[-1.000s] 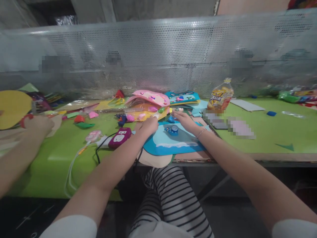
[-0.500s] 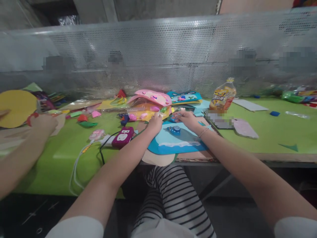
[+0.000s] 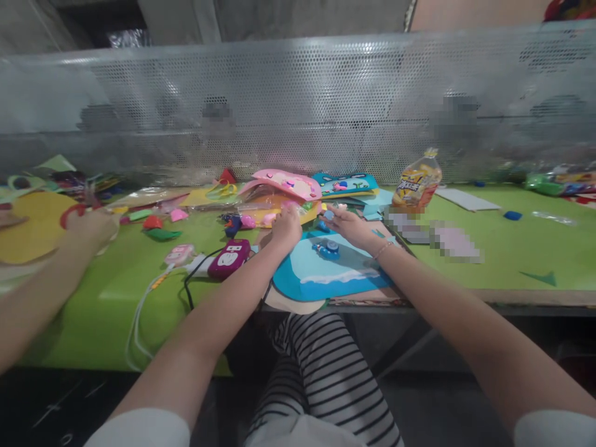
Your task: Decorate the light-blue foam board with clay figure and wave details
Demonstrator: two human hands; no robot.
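My left hand (image 3: 287, 225) is closed, its fingertips beside soft pink lumps of modelling clay (image 3: 268, 220); whatever is between them is hidden. My right hand (image 3: 348, 226) hovers over the top edge of a blue foam-like sheet (image 3: 344, 267), with a small light blue piece (image 3: 328, 215) at its fingertips. A white wavy strip (image 3: 344, 275) runs along the sheet's lower part. On its middle lies a blue clay shape with a round coil (image 3: 328, 249). Another small blue lump (image 3: 323, 226) is below the right fingers.
Pink (image 3: 288, 181) and teal (image 3: 347, 184) decorated pieces lie behind my hands. A maroon device (image 3: 230, 259) with cables is at left, a snack bag (image 3: 418, 182) at right. Another person's hand (image 3: 90, 228) holds red-handled scissors (image 3: 69, 214) by a yellow sheet (image 3: 35, 226).
My left hand has shifted slightly left and toward me, away from the right hand. My right hand stays nearly in place. The other person's yellow sheet has dropped lower.
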